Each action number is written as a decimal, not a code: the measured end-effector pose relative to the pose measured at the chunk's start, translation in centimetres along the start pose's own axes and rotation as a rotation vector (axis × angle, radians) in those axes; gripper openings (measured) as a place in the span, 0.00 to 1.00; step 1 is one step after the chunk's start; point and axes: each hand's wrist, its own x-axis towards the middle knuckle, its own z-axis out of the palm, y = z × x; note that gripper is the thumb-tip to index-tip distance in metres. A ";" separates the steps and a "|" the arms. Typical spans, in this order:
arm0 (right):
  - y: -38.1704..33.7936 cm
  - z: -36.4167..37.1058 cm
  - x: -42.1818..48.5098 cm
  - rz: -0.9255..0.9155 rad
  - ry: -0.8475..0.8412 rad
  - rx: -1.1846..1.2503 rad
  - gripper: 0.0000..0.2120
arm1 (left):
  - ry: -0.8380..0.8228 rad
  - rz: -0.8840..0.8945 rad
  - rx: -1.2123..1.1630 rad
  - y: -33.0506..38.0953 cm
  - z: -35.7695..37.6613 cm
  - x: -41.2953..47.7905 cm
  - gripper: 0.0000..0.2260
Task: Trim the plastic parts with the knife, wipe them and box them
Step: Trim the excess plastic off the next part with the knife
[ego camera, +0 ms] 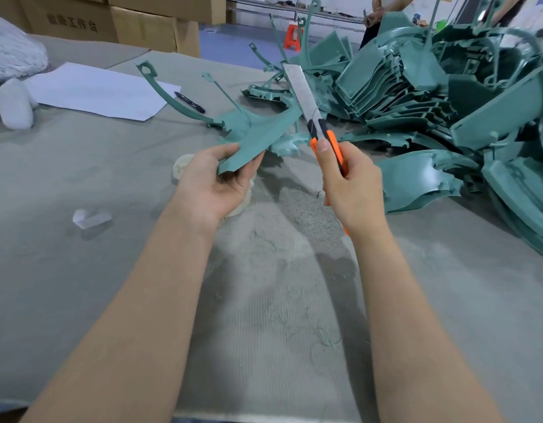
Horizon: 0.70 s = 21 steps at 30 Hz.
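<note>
While both bare forearms reached out over the grey felt-covered table (pixel 81 285), the left hand (pixel 209 181) was closed in a pinch on the near edge of a teal plastic part (pixel 258 138), thumb on top and fingers beneath, holding it up off the table. Just right of that part, the right hand (pixel 349 184) was wrapped tight around the orange handle of a utility knife (pixel 313 117), thumb pressed along the handle, its long blade extended and pointing up and away, close beside the part's right edge. Thin teal shavings (pixel 294 325) lay scattered on the felt nearer than the part. Right of the part and farther back rose a big heap of teal parts (pixel 447 96). Left of the part and beyond it lay a white sheet of paper (pixel 102 90) with a dark pen (pixel 189 102) at its edge. Farthest, behind the paper, stood cardboard boxes (pixel 75 22); one bore printed Chinese characters, too blurred to read surely.
</note>
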 end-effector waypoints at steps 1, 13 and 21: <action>0.0 0.0 0.0 0.005 0.014 -0.003 0.27 | -0.007 -0.016 -0.007 0.0 0.0 0.0 0.08; 0.0 0.1 -0.1 0.029 -0.069 0.093 0.28 | -0.014 -0.071 -0.044 -0.2 -0.1 -0.4 0.13; -0.8 1.6 -1.0 -0.068 -0.289 0.073 0.22 | 0.031 -0.025 -0.110 0.1 -0.3 -0.1 0.08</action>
